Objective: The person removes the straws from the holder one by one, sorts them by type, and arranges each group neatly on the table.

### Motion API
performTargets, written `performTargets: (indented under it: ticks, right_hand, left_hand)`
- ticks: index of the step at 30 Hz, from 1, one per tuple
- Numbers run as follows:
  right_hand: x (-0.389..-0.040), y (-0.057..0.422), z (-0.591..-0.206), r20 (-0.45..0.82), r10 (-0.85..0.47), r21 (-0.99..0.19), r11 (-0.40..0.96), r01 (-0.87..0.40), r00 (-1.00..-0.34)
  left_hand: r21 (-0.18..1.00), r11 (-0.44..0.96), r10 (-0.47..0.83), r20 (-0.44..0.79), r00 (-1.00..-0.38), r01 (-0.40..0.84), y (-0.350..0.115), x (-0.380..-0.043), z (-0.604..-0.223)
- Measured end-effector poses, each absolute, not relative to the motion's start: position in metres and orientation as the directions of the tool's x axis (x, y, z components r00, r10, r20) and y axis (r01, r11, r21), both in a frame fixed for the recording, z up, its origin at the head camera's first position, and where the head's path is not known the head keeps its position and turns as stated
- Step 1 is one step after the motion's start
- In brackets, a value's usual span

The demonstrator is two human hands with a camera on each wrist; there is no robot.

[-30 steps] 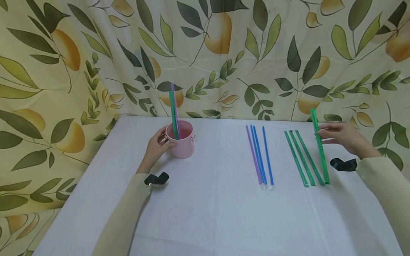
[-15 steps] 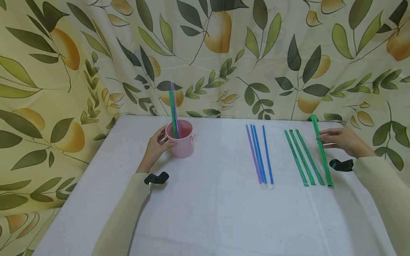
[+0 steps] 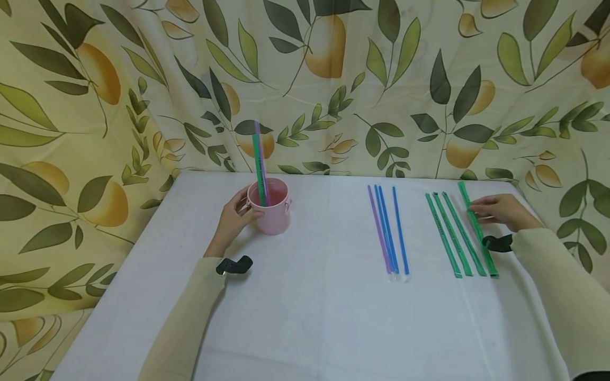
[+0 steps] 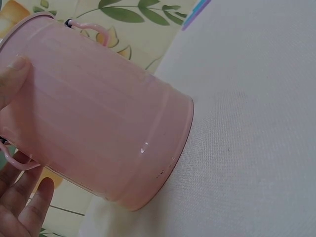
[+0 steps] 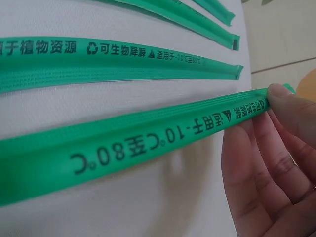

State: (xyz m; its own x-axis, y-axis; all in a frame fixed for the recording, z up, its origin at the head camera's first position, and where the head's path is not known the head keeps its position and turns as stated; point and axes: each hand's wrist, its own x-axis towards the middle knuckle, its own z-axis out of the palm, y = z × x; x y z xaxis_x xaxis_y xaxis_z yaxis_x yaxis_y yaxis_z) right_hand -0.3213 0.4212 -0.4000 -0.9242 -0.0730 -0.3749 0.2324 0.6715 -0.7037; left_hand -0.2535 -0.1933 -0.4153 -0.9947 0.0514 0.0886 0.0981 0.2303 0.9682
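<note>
My left hand (image 3: 231,222) grips the side of a pink bucket (image 3: 274,221), which stands upright on the table; in the left wrist view the thumb (image 4: 14,79) lies against its wall. A green wrapped straw (image 3: 259,174) and a purple straw (image 3: 257,127) lean inside it, their lower ends hidden. Over at the right, my right hand (image 3: 505,210) pinches another green wrapped straw (image 5: 123,136) near its far end, between thumb and fingers. Its near end is at the table, beside three green wrapped straws (image 3: 442,235) lying in a row.
Between the bucket and the green row lie a purple straw (image 3: 378,230) and several blue straws (image 3: 400,230). A white cloth covers the table (image 3: 310,317). Directly behind its back edge hangs a leaf-and-fruit patterned curtain (image 3: 333,132).
The right hand has come down and slightly left, lowering the far end of the pinched green straw towards the table. The near end has shifted a little right. The left hand holds still.
</note>
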Motion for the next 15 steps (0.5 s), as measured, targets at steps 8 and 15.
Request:
performTargets:
  ticks: [8,15]
  right_hand:
    - [-0.329,0.423,-0.415,-0.388,0.013,-0.661,0.693,0.288,-0.921]
    - [-0.329,0.420,-0.420,-0.417,0.079,-0.631,0.691,0.352,-0.905]
  left_hand:
    - [0.969,0.227,0.049,0.088,-0.995,0.097,-0.194,-0.254,-0.415]
    - [0.969,0.225,0.052,0.090,-0.995,0.099,-0.193,-0.253,-0.414]
